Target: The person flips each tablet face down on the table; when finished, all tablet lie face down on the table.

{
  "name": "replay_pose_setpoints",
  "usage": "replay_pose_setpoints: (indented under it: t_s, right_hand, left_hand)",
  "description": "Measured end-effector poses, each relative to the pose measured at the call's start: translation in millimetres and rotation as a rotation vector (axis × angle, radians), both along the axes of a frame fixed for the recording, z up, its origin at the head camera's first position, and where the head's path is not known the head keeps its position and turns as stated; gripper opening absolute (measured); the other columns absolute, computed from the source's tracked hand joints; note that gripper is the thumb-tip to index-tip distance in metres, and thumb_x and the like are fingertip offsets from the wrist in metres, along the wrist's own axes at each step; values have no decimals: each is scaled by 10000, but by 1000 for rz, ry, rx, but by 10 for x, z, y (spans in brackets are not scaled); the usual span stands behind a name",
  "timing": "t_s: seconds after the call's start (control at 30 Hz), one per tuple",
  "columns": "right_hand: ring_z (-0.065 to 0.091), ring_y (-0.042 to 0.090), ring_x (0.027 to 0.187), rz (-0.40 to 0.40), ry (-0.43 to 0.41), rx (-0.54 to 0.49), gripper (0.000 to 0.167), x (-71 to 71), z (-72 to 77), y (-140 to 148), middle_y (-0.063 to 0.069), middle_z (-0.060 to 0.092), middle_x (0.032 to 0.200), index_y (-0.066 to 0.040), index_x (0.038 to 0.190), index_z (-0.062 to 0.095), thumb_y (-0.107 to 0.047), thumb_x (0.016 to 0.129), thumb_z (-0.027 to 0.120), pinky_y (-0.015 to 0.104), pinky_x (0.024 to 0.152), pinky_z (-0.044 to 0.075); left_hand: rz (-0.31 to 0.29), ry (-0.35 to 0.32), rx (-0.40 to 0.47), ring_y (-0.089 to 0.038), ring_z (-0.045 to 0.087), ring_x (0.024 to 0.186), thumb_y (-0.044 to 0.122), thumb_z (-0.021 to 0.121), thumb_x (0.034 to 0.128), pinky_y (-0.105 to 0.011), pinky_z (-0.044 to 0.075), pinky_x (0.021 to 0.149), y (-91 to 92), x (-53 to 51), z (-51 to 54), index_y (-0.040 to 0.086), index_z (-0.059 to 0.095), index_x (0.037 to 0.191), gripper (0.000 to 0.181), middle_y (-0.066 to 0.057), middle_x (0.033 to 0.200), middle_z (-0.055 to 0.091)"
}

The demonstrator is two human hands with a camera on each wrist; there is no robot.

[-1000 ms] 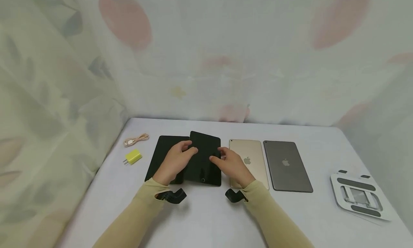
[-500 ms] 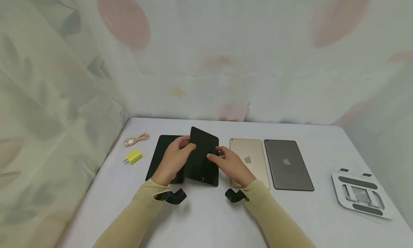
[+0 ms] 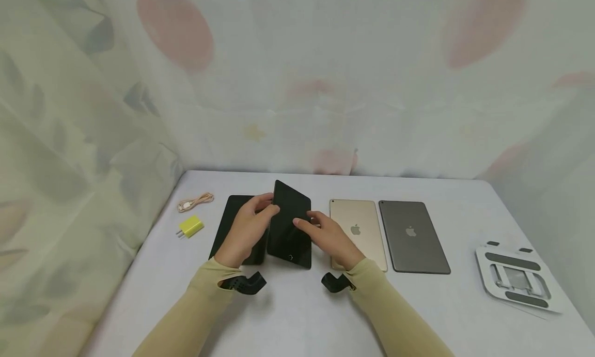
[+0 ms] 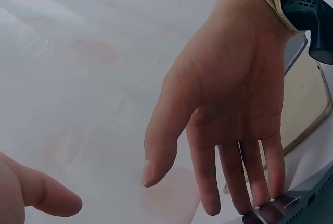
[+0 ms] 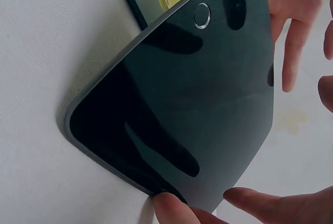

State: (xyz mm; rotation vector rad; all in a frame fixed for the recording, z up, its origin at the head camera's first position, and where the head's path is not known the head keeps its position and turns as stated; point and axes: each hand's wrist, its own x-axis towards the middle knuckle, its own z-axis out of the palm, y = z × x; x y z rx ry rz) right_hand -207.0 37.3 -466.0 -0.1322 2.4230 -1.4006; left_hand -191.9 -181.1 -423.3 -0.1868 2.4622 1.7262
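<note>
A black tablet [image 3: 289,228] with a round home button stands tilted, screen toward the camera, its left edge raised. My left hand [image 3: 246,230] is at that edge, thumb apart; some of its fingers are hidden behind the tablet. In the right wrist view the left hand [image 5: 299,5] has straight fingers beside the tilted tablet [image 5: 208,94]. My right hand [image 3: 333,238] touches the tablet's right side; in the left wrist view the right hand's [image 4: 234,88] fingers are nearly straight, with fingertips at the tablet and thumb apart. A second black tablet [image 3: 229,220] lies partly behind my left hand.
A gold tablet [image 3: 362,243] and a grey tablet [image 3: 416,243] lie face down on the right. At the left are a coiled cable [image 3: 195,202] and a yellow charger [image 3: 191,226]. A folded silver stand [image 3: 516,279] lies at the far right of the white table [image 3: 297,321].
The handled tablet has tilted more steeply, its left edge rising and its right edge shifting left. My right hand has moved slightly left with it; my left hand has risen a little.
</note>
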Motion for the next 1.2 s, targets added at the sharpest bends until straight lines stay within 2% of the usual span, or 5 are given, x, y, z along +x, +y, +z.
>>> replay_pose_setpoints:
  t_s: [0.1, 0.5, 0.67, 0.9, 1.2]
  right_hand:
    - [586, 332, 1433, -2, 0, -4, 866, 0, -4, 0, 131, 599, 1570, -151, 1594, 523, -739, 965, 616, 573, 1172, 496]
    - [618, 300, 1393, 13, 9, -39, 896, -6, -20, -15, 91, 656, 1500, -128, 1592, 523, -737, 946, 648, 549, 1146, 517]
    - [614, 304, 1397, 24, 1, -41, 889, 2, -21, -28, 96, 644, 1516, -133, 1591, 523, -735, 949, 645, 554, 1149, 514]
    - [620, 295, 1386, 28, -10, -29, 876, 4, -17, -40, 78, 659, 1491, -168, 1575, 543, -766, 941, 629, 555, 1138, 520]
    - [618, 300, 1399, 36, -2, -63, 878, 6, -34, -44, 71, 654, 1505, -153, 1575, 543, -760, 947, 630, 555, 1135, 527]
  left_hand:
    - [-2, 3, 8, -328, 593, 1364, 371, 611, 1069, -540, 514, 1151, 7, -3, 3, 215, 500, 1606, 570, -95, 1593, 512]
    - [-26, 44, 24, -320, 580, 1381, 362, 618, 1071, -559, 490, 1179, 34, 14, 19, 237, 494, 1612, 569, -76, 1595, 522]
    - [-44, 60, 3, -303, 526, 1425, 379, 615, 1077, -560, 488, 1166, 33, 31, 10, 256, 476, 1622, 576, -49, 1624, 508]
    - [-62, 92, -9, -310, 532, 1419, 377, 609, 1076, -577, 494, 1150, 49, 49, 23, 257, 473, 1624, 577, -37, 1624, 519]
    - [-54, 100, -15, -282, 552, 1405, 400, 620, 1066, -560, 508, 1137, 71, 57, 35, 280, 477, 1620, 585, 14, 1607, 526]
